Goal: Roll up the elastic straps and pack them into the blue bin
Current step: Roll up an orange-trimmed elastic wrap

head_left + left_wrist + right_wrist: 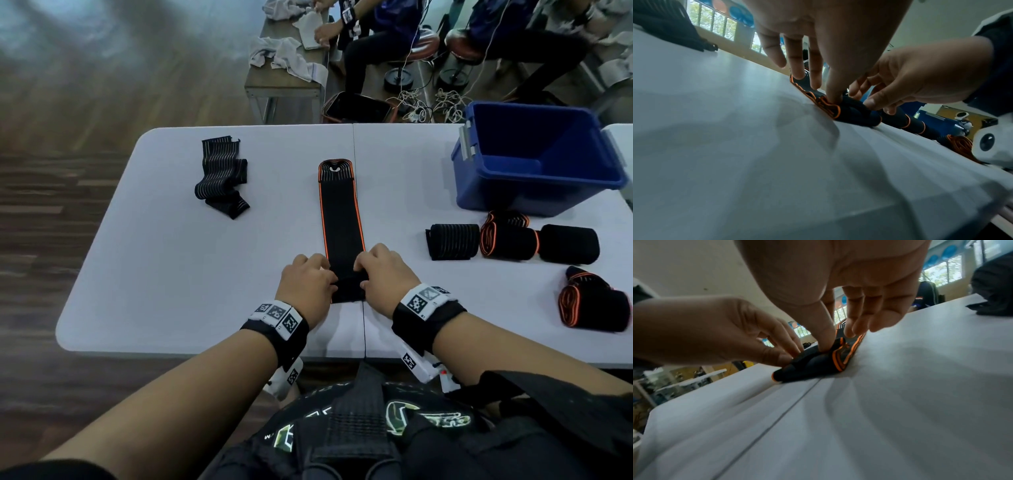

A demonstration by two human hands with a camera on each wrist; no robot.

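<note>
A long black strap with orange edges [340, 212] lies flat down the middle of the white table [171, 274], its near end folded into a small roll [851, 112] [813, 365]. My left hand [308, 279] pinches the roll's left side between thumb and fingers. On the roll's right side my right hand [383, 274] pinches it the same way. The blue bin [534, 154] stands at the back right and shows nothing inside. Several rolled straps [507, 240] lie in front of it, and another roll [592, 301] sits nearer the right edge.
A crumpled black strap with pale stripes [221, 176] lies at the back left of the table. Beyond the table are another table with grey cloths [287, 58], seated people on stools and cables on the floor.
</note>
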